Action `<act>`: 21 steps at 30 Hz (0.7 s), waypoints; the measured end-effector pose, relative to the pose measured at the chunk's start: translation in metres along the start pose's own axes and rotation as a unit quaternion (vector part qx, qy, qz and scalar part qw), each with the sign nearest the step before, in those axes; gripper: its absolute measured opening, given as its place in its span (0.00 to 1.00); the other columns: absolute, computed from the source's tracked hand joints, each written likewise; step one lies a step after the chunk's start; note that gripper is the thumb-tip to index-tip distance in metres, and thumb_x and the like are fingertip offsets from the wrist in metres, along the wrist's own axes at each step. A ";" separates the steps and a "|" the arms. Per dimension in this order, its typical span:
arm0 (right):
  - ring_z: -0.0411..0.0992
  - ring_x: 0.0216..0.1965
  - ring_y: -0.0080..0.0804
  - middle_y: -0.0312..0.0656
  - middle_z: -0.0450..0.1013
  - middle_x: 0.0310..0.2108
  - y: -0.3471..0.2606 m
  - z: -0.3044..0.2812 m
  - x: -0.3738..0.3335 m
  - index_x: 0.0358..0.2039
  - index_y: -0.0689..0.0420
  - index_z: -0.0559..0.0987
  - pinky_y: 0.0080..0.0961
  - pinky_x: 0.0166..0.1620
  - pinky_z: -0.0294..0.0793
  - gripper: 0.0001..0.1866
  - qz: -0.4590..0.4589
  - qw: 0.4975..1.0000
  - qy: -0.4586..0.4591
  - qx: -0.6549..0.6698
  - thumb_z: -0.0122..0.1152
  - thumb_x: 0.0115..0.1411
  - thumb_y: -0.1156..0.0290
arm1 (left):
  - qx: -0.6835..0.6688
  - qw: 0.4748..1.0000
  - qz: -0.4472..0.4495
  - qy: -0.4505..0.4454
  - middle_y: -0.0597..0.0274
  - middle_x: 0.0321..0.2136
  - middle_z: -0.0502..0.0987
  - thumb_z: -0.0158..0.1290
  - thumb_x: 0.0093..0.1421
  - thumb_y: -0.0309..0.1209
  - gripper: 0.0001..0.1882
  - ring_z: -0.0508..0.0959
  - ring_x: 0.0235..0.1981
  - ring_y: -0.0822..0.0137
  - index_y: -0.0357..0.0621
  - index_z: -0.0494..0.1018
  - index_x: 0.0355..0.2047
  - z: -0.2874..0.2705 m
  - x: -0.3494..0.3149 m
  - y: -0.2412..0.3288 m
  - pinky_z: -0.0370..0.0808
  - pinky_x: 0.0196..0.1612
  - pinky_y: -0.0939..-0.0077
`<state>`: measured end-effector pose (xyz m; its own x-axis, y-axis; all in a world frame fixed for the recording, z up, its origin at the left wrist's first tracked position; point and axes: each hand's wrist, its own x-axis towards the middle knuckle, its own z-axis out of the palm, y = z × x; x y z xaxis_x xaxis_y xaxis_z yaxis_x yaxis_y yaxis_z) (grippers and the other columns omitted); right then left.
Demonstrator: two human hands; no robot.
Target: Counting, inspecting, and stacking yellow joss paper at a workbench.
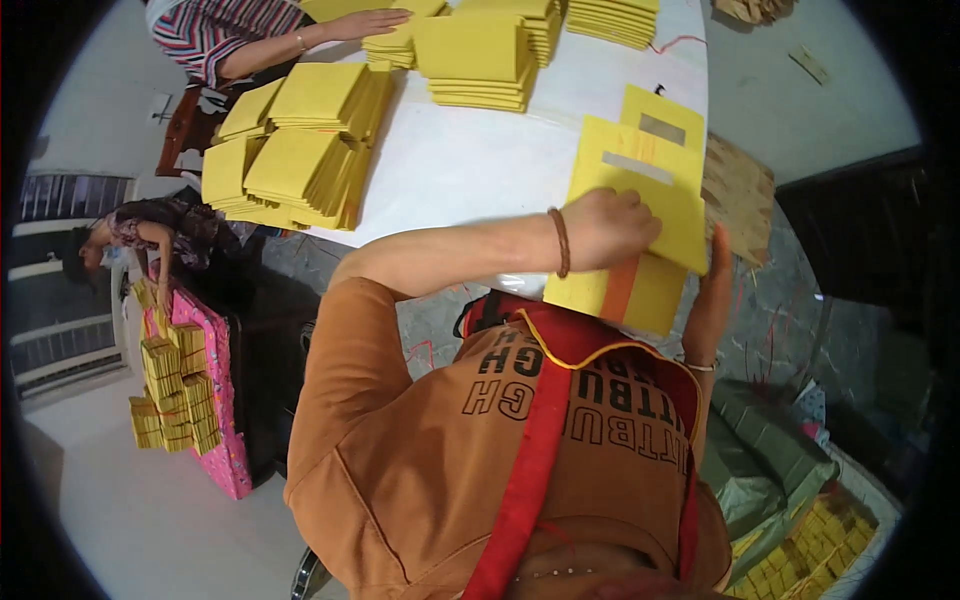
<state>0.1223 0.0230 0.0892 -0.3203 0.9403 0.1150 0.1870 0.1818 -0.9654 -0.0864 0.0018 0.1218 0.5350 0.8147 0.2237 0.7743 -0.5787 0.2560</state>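
My left hand (pixel 607 232) is curled into a fist on a yellow paper envelope (pixel 592 170) at the white table's near right corner. Whether its fingers grip anything is hidden. Along the right edge of this paper stands my right hand (pixel 713 275), seen edge-on with fingers stretched upward. A grey strip crosses the envelope beyond my left hand. Another yellow piece with a grey strip (pixel 662 128) lies partly under its far end. Nearer my body, a yellow surface with an orange band (pixel 620 288) shows below my left hand.
Stacks of yellow envelopes (pixel 305 170) lie on the white table (pixel 440 160), with another stack (pixel 475 60) farther back. A co-worker's hand (pixel 375 22) rests there. Another person (pixel 150 225) bends beside a pink-covered surface (pixel 225 430) with yellow bundles. Green sacking (pixel 760 460) lies at right.
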 end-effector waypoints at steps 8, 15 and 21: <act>0.50 0.61 0.36 0.43 0.55 0.59 0.019 -0.007 -0.008 0.58 0.59 0.57 0.37 0.60 0.50 0.29 0.064 0.996 0.037 0.056 0.28 0.64 0.51 | 0.073 0.950 -0.148 0.267 0.60 0.32 0.76 0.47 0.45 0.18 0.23 0.74 0.32 0.59 0.51 0.73 0.42 -0.090 -0.070 -0.137 0.71 0.36 0.67; 0.57 0.57 0.35 0.45 0.58 0.57 0.026 0.005 -0.010 0.55 0.62 0.62 0.33 0.57 0.55 0.28 0.082 0.991 0.016 0.101 0.29 0.65 0.53 | 0.305 0.913 -0.190 0.191 0.72 0.44 0.72 0.46 0.47 0.19 0.29 0.70 0.41 0.65 0.61 0.67 0.50 -0.025 -0.099 -0.270 0.61 0.42 0.68; 0.56 0.57 0.35 0.45 0.57 0.57 0.017 0.008 -0.011 0.51 0.63 0.66 0.29 0.57 0.54 0.23 0.081 0.995 0.023 0.060 0.34 0.65 0.59 | 0.236 0.945 -0.212 0.084 0.71 0.50 0.68 0.45 0.48 0.19 0.33 0.68 0.47 0.64 0.67 0.61 0.54 0.012 -0.102 -0.300 0.59 0.47 0.63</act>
<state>0.1214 0.0134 0.0696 -0.2511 0.9673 -0.0367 0.1201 -0.0065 -0.9927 -0.3690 0.0932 0.0107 0.1135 0.9294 0.3513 0.9925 -0.0895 -0.0837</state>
